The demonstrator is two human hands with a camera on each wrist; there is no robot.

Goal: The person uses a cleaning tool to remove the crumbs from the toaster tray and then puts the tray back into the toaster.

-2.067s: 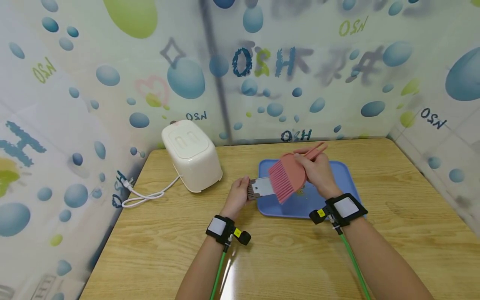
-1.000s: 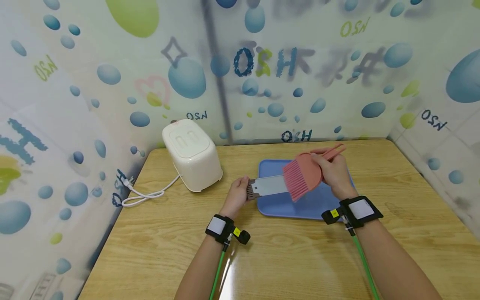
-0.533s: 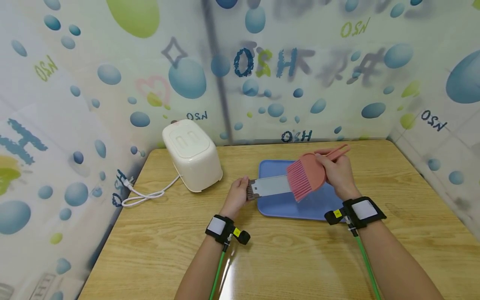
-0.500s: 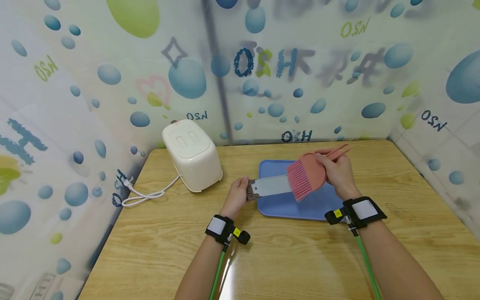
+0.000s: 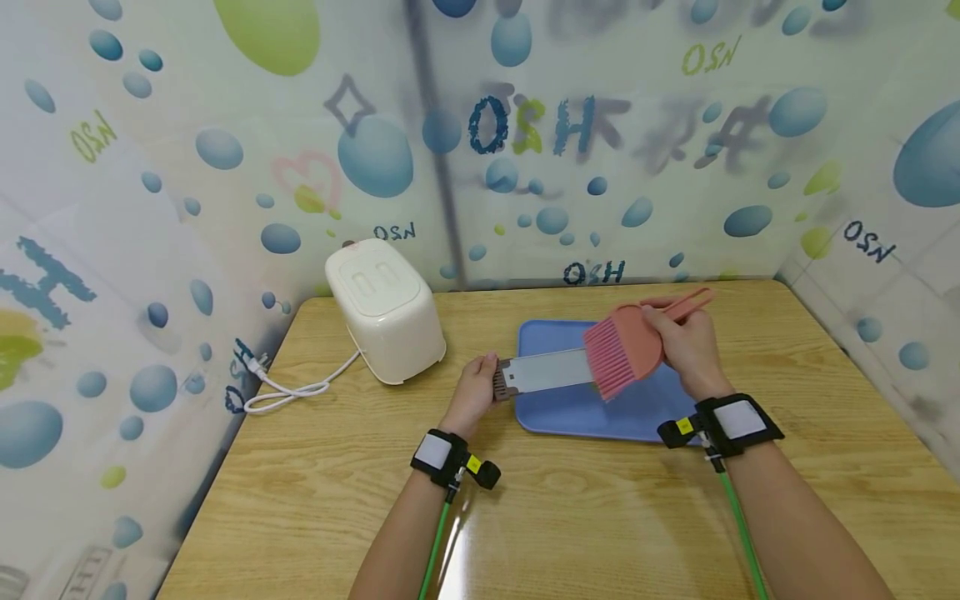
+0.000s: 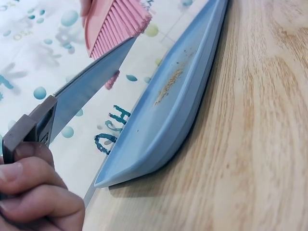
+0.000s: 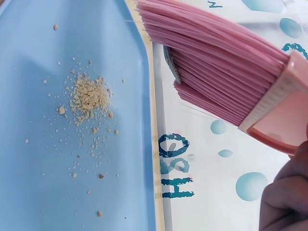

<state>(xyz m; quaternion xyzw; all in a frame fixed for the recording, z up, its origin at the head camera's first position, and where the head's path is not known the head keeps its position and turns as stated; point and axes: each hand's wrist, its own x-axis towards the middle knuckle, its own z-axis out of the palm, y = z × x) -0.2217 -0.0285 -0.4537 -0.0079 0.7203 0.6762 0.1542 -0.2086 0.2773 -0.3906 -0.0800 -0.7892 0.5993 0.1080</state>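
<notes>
My left hand (image 5: 472,396) grips the grey-brown end of a flat metal crumb tray (image 5: 551,372), which reaches out to the right above a blue tray (image 5: 551,421). A pink hand brush (image 5: 636,340) is in my right hand (image 5: 692,350), held near its rounded head and handle. Its bristles (image 6: 126,20) lie over the far end of the crumb tray in the left wrist view and hide that end from above. Below, a small heap of tan crumbs (image 7: 90,98) with scattered bits sits on the blue tray.
A cream toaster (image 5: 386,308) with a lid over its top stands at the back left of the wooden table (image 5: 330,500). Its white cord (image 5: 288,397) and plug lie at the table's left edge. Patterned walls (image 5: 645,125) close off the back and sides.
My right hand has drawn the brush rightward along the crumb tray, baring more of its metal surface. My left hand and the crumb tray have stayed in place.
</notes>
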